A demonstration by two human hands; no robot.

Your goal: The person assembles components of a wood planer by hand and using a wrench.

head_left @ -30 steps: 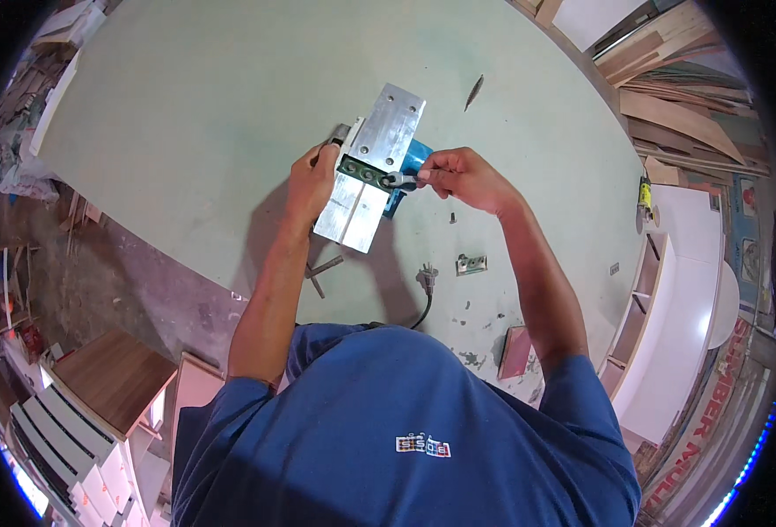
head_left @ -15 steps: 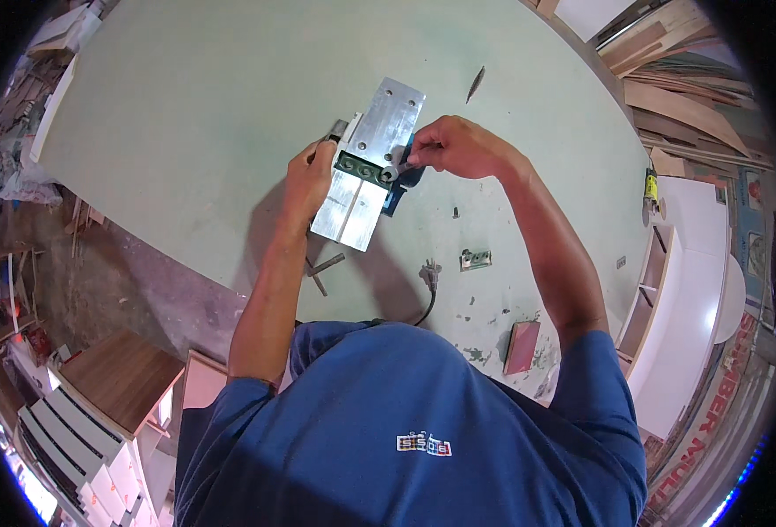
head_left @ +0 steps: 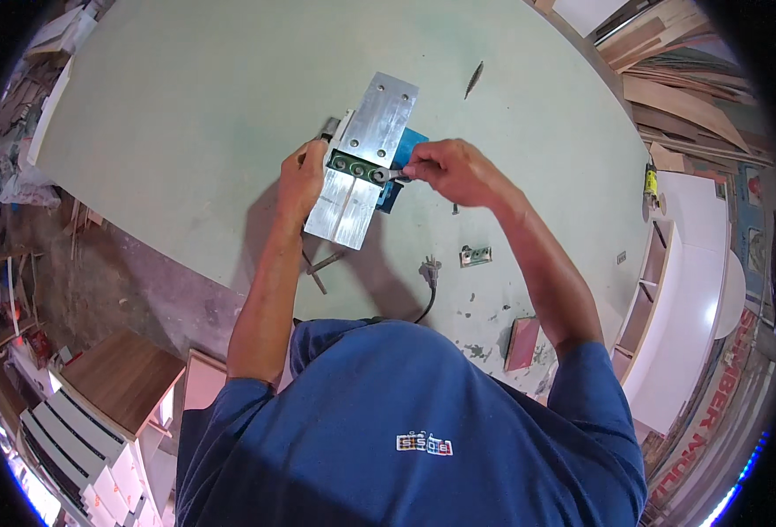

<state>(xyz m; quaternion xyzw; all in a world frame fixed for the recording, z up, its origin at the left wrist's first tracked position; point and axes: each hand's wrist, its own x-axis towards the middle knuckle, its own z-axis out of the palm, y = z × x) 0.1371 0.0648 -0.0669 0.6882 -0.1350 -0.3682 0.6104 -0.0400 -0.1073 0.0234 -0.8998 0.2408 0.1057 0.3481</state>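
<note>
An electric hand planer is held sole up over the pale green table, its two silver sole plates facing me. Between the plates lies a dark cutter block with several round bolts in a row. My left hand is closed on the planer's left side, next to a grey metal part; the fingertips are partly hidden. In my right hand is a small wrench, pinched between thumb and fingers. The wrench's head sits at the rightmost bolt. Part of the planer's blue body shows beyond the sole.
On the table lie a small metal plate with bolts, a power plug, a T-shaped metal tool, a reddish block and a thin dark piece. A white shelf unit stands at the right.
My right hand has swung slightly down and right, turning the wrench at the rightmost bolt. The planer has shifted a little left in my left hand, and more of its blue body shows.
</note>
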